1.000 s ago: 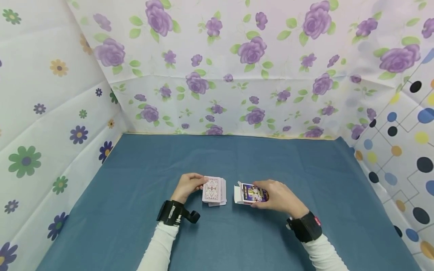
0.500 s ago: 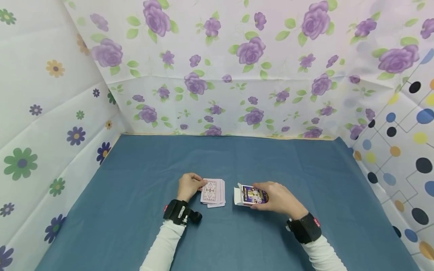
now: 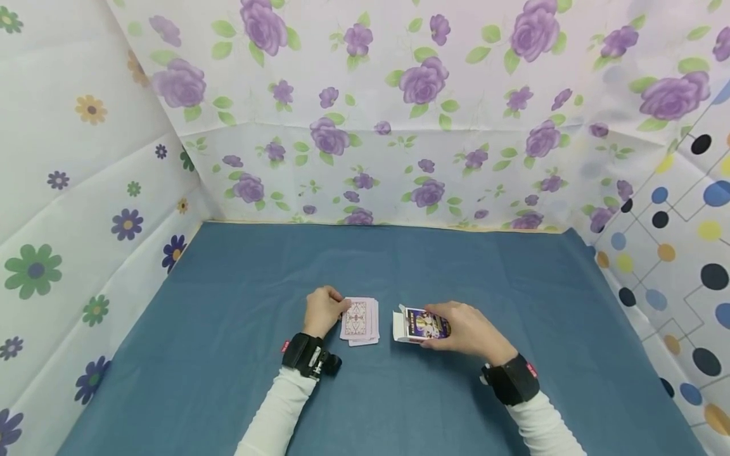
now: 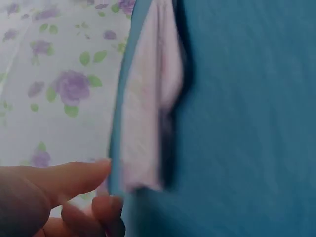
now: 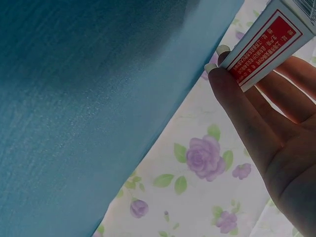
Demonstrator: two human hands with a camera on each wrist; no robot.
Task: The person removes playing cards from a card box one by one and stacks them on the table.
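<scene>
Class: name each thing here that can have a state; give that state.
Cards: stacked unevenly, top card back up.
Card box: flap open, contents hidden.
Right hand: grips the card box.
Left hand: at the cards' edge, grip unclear.
Blue cloth: spread out.
Purple-rose sheet: upright, creased.

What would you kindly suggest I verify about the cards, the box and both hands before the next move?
1. Box held securely: ok; the right hand grips it.
2. Box open towards the cards: ok; its flap stands open on that side.
3. Cards squared up: not ok; edges stick out on the right and near sides.
4. Left hand gripping a card: cannot tell; fingertips are at the cards' edge.
5. Box empty: cannot tell; its inside is hidden.
</scene>
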